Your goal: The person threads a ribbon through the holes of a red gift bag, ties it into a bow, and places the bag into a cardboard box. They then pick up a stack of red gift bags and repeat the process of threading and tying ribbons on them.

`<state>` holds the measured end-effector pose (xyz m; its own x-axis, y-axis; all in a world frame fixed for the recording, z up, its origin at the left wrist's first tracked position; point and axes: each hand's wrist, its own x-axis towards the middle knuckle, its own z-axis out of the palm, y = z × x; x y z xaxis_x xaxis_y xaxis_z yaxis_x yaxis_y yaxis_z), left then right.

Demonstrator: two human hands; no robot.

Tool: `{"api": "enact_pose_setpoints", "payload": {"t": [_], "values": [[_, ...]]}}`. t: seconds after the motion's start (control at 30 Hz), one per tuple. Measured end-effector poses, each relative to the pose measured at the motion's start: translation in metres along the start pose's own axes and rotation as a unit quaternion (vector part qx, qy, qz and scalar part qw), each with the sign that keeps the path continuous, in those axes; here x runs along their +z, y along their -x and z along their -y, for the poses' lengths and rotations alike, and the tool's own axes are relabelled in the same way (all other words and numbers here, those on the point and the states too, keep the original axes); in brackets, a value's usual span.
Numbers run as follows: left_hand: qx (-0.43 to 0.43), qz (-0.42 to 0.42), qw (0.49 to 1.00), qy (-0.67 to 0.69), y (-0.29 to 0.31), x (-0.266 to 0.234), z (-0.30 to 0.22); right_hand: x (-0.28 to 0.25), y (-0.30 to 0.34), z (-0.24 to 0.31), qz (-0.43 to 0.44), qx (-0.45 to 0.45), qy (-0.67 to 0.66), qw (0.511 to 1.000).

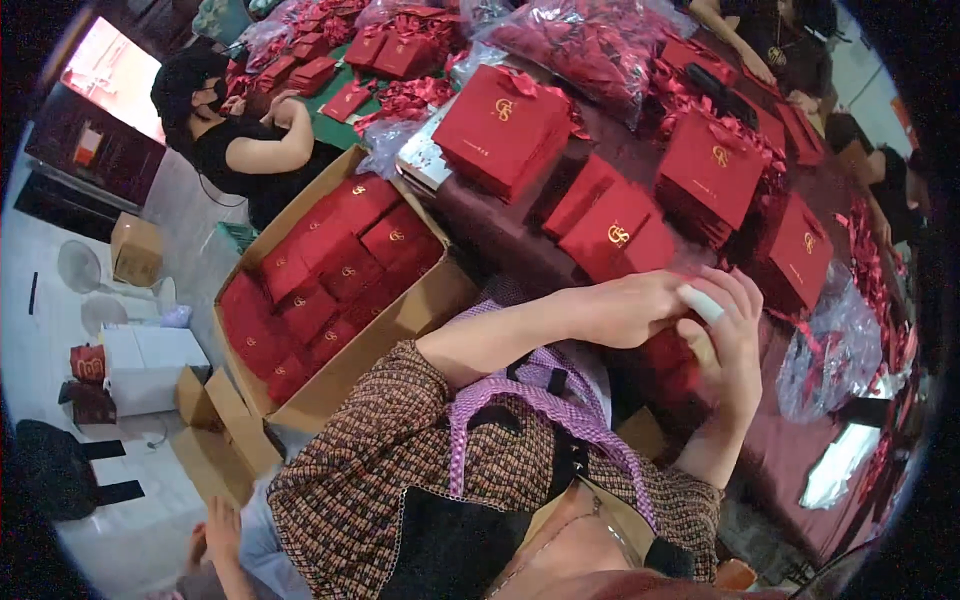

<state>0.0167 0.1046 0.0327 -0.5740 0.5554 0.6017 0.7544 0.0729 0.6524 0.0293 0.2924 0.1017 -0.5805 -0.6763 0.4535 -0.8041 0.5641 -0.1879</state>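
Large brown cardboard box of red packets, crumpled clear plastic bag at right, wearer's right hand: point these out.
Large brown cardboard box (pixel 430 297): head view, side wall.
Crumpled clear plastic bag (pixel 830 350): head view, middle.
Right hand (pixel 735 340): head view, its back.

A small carton (pixel 136 250) and white box (pixel 155 372) stand on pale floor (pixel 125 515).

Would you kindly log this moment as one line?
left hand, right hand: close together, grip unclear | nearest: red gift bags on table | carton: open, packed with red items

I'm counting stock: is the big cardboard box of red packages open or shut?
Open: nothing covers the top of the cardboard box, and rows of red packages show inside.
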Motion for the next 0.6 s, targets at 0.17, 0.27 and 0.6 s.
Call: {"api": "enact_pose_setpoints", "payload": {"t": [0.17, 0.27, 0.6], "values": [[-0.104, 0.114, 0.988, -0.013, 0.014, -0.011, -0.004, 0.006, -0.005, 0.001, 0.012, -0.01, -0.021, 1.0], [-0.082, 0.108, 0.991, -0.014, 0.022, -0.014, -0.006, 0.009, -0.003, 0.002, 0.061, -0.023, -0.034, 0.997], [-0.103, 0.127, 0.985, 0.061, 0.033, -0.023, -0.008, 0.02, -0.001, 0.009, 0.072, -0.074, -0.116, 0.988]]}}
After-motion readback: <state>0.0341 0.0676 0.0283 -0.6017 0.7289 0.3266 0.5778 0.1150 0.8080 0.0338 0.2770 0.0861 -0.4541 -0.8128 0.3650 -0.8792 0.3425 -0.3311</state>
